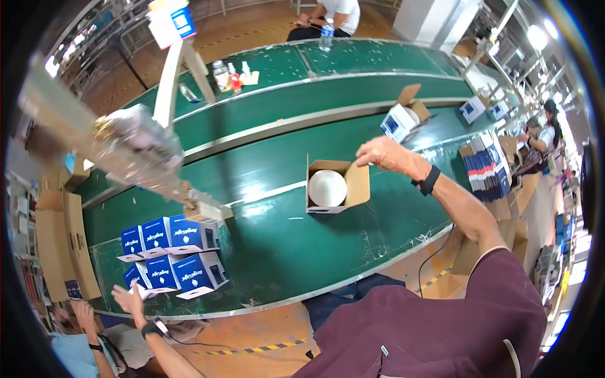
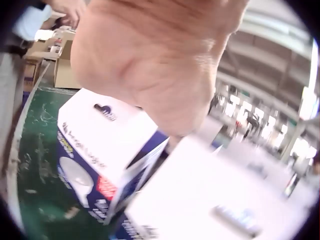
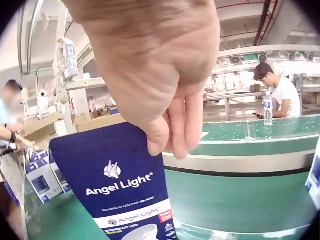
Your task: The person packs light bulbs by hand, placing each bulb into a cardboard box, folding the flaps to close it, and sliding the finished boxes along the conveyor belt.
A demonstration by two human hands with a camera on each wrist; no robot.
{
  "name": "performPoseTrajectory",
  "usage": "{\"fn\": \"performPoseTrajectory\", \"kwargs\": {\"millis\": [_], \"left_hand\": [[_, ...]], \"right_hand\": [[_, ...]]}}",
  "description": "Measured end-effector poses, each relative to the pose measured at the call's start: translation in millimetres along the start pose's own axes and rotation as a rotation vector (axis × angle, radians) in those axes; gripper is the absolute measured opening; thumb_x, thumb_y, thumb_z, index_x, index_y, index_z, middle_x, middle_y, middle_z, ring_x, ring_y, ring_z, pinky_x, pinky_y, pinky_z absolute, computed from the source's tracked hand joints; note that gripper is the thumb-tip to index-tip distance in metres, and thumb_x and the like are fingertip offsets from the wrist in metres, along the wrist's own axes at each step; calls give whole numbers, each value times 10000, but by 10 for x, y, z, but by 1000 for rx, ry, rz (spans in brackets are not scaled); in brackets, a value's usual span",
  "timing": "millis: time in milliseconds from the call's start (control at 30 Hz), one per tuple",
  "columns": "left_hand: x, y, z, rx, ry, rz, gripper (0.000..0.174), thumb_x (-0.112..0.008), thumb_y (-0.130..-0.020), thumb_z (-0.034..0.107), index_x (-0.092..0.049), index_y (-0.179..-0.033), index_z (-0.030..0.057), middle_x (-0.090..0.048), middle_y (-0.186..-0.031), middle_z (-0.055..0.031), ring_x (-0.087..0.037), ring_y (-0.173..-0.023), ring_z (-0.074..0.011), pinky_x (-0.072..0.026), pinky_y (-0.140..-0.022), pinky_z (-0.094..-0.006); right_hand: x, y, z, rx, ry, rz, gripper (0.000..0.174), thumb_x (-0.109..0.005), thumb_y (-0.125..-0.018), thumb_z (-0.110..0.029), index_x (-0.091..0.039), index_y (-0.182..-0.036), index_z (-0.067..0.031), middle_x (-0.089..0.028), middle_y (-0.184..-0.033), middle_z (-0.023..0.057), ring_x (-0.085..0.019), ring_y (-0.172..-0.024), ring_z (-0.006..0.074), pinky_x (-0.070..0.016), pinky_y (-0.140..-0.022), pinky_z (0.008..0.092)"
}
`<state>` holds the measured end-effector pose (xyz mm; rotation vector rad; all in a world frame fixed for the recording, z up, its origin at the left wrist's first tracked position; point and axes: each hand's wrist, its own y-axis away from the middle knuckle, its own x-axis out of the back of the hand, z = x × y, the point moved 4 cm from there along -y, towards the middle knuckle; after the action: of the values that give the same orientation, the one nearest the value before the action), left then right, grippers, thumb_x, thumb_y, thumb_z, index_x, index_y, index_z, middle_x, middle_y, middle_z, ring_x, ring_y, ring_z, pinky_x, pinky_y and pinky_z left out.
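Note:
On the green belt sits an open light bulb box (image 1: pixel 338 208) with a round white bulb (image 1: pixel 328 188) inside. My right hand (image 1: pixel 392 156) pinches the raised flap of this box at its upper edge. In the right wrist view the thumb and fingers (image 3: pixel 159 142) meet at the corner of the blue flap (image 3: pixel 112 175), printed Angel Light. My left hand (image 1: pixel 131 302) reaches to the near side of several closed blue-and-white boxes (image 1: pixel 162 272), its fingers extended. In the left wrist view the heel of that hand hangs over a white box top (image 2: pixel 95 127).
Another open box (image 1: pixel 398 123) stands farther along the belt, with flat cartons (image 1: pixel 485 165) stacked at the right. A post (image 1: pixel 145 170) with a plastic-wrapped bundle crosses on the left. Another person's hand (image 1: pixel 83 315) is by a large carton (image 1: pixel 63 242). A water bottle (image 1: pixel 326 35) stands at the back.

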<state>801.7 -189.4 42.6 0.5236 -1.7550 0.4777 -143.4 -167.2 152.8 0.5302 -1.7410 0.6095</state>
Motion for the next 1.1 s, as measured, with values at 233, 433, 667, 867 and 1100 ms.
{"fn": "performPoseTrajectory", "kwargs": {"millis": [233, 433, 667, 867, 1100], "left_hand": [[1417, 3017, 1614, -243, 900, 328, 415, -621, -1019, 107, -620, -1397, -66, -689, -1345, -225, -663, -1206, -308, -483, -1078, -408], [2185, 4594, 4638, -828, 1425, -207, 501, -559, -1078, 190, -509, -1519, -43, -640, -1431, -208, -638, -1274, -284, -475, -1092, -381], [2598, 5151, 5583, -1175, 906, -690, 439, -557, -1053, 249, -655, -1367, -43, -773, -1196, -156, -707, -1090, -249, -526, -981, -365], [2242, 5510, 5797, -1418, 592, -1051, 399, -591, -1030, 308, -736, -1300, 53, -772, -1001, -64, -658, -861, -144, -530, -791, -334], [1906, 5332, 6072, -1279, 622, -1332, 344, -625, -1060, 320, -787, -1159, 32, -731, -922, 28, -627, -846, -67, -532, -777, -273]], "right_hand": [[518, 483, 302, -266, -189, 493, 316, -708, -964, -207, -687, -1235, -45, -731, -1119, 185, -698, -1032, 385, -560, -868, 469], [-576, 767, -1073, -412, -239, 196, 347, -728, -927, -350, -714, -1096, -48, -727, -921, 220, -725, -849, 416, -578, -742, 502], [-718, 1504, -401, -148, -384, 398, 167, -700, -812, -172, -761, -957, -114, -682, -893, 121, -669, -890, 336, -498, -821, 458], [-641, 1620, -519, -323, -423, 366, 346, -869, -789, -274, -682, -1033, -114, -675, -932, 110, -661, -890, 324, -487, -829, 452], [-744, 1711, -687, -528, -459, 656, 587, -873, -794, -200, -562, -1279, -84, -685, -1183, 183, -673, -1084, 394, -571, -904, 457]]}}
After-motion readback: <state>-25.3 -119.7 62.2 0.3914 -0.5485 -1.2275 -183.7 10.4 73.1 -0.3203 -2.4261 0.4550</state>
